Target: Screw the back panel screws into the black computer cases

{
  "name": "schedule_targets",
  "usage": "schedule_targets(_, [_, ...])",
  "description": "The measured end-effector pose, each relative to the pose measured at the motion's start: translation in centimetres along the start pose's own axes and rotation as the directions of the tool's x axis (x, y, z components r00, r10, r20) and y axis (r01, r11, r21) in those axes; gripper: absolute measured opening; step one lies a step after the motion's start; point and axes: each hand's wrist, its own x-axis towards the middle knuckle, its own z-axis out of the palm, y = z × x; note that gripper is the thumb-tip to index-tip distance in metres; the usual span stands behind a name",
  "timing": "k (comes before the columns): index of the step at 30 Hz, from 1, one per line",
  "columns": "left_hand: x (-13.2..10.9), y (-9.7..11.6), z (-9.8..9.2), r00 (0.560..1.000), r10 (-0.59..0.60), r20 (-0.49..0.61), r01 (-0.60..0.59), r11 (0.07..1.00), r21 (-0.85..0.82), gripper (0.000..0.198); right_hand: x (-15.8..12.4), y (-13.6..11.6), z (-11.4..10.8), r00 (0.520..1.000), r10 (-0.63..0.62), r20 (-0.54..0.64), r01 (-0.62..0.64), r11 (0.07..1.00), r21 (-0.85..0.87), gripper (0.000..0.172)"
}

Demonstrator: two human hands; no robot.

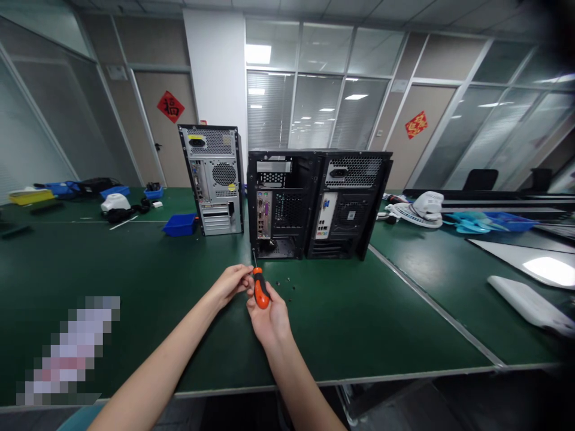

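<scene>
My right hand (271,312) is wrapped round the orange and black handle of a screwdriver (261,292). The thin shaft points up and away, its tip at the lower left corner of a black computer case (287,206) whose open rear slots face me. Beside the front of the handle, my left hand (234,280) is closed with thumb and finger pinched near the shaft. Whether those fingertips grip the shaft or a small part is too small to tell. Several tiny screws (288,279) lie loose on the green table, right of the handle.
A second black computer case (350,206) stands against the first one's right side. Further left is a silver-backed case (213,179) with a blue bin (179,225) beside it. White fans (424,211) and a light blue part (474,222) lie at right. A metal seam (431,302) crosses the table.
</scene>
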Motion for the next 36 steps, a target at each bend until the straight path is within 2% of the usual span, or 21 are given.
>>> schedule_targets(14, [0.2, -0.2, -0.2, 1.0, -0.005, 0.004, 0.005, 0.998, -0.061, 0.021, 0.0, 0.1, 0.5, 0.999, 0.039, -0.003, -0.037, 0.978, 0.204, 0.028])
schedule_targets(19, [0.3, -0.4, -0.2, 0.999, -0.023, -0.024, 0.022, 0.998, -0.065, 0.02, 0.2, 0.2, 0.1, 0.998, 0.013, 0.058, -0.024, 0.98, 0.196, 0.029])
schedule_targets(25, [0.2, -0.3, 0.4, 0.992, -0.06, -0.114, 0.046, 0.991, -0.125, 0.016, 0.0, 0.0, 0.3, 0.999, -0.011, 0.048, 0.003, 0.987, 0.164, 0.031])
schedule_targets(28, [0.1, -0.2, 0.7, 0.992, -0.102, -0.071, 0.089, 0.981, -0.174, 0.01, 0.1, 0.0, 0.2, 0.998, -0.037, 0.055, 0.03, 0.993, 0.118, 0.033])
schedule_targets(33, [0.0, -0.3, 0.6, 0.984, -0.167, 0.069, 0.18, 0.94, -0.289, 0.021, 0.8, 0.5, -0.4, 0.989, -0.115, 0.092, 0.115, 0.993, 0.008, 0.03])
schedule_targets(36, [0.0, -0.3, 0.7, 0.977, -0.161, 0.139, 0.199, 0.925, -0.325, 0.022, 1.0, 0.7, -0.6, 0.984, -0.147, 0.097, 0.146, 0.989, 0.016, 0.029])
